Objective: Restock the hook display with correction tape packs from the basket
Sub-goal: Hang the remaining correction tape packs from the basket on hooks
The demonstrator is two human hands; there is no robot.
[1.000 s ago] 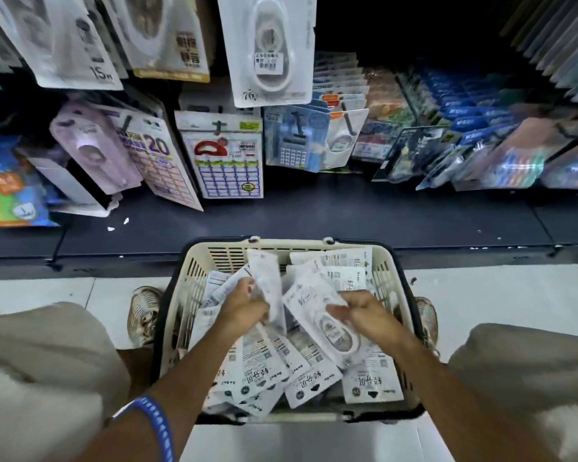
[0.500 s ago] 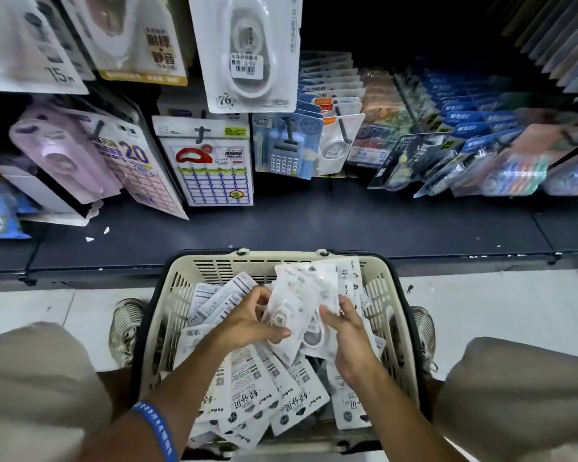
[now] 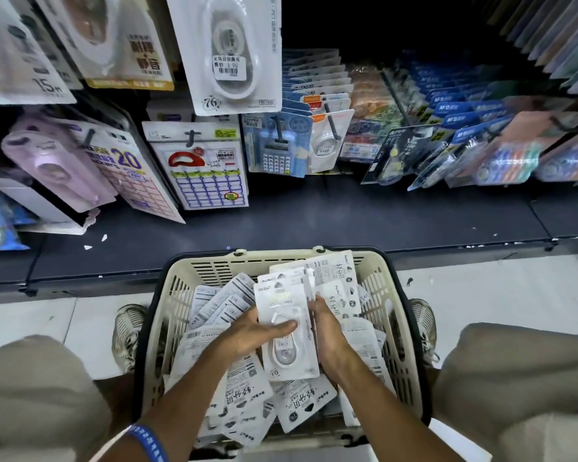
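A cream plastic basket (image 3: pixel 399 331) stands on the floor between my knees, full of several white correction tape packs (image 3: pixel 244 381). Above them I hold a small stack of correction tape packs (image 3: pixel 286 305) face up. My left hand (image 3: pixel 252 331) grips its left side with the thumb across the front. My right hand (image 3: pixel 326 331) grips the stack's right edge. Overhead, a matching white pack (image 3: pixel 229 51) hangs on the hook display.
A dark shelf (image 3: pixel 331 215) runs behind the basket. Above it hang label sheets (image 3: pixel 202 168), a purple tape pack (image 3: pixel 52 165), calculators (image 3: pixel 276 151) and blue stationery packs (image 3: pixel 464 128). My shoes (image 3: pixel 127 331) sit beside the basket on pale floor tiles.
My hands have come together from separate packs and now square up one stack face up over the basket. The view has shifted closer to the shelf.
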